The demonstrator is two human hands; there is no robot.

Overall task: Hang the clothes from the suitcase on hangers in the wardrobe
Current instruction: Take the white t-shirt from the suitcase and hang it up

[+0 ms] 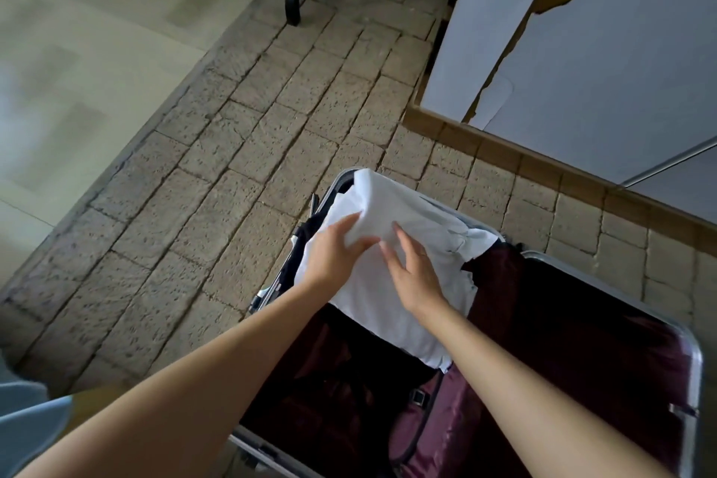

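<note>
White shirt (392, 244) lies at the far end of the open suitcase (694, 369), draped over its rim. Left hand (335, 250) pinches a fold; right hand (413, 270) rests flat, fingers (397, 231) spread. Judged light, limp, non-fragile; best taken at the shoulders.

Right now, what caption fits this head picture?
Both hands, left and right, on a white shirt in an open suitcase.

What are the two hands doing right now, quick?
Left hand: grips a fold of the white cloth garment lying in the open maroon-lined suitcase.
Right hand: open, fingers straight, resting on the same garment.
</note>
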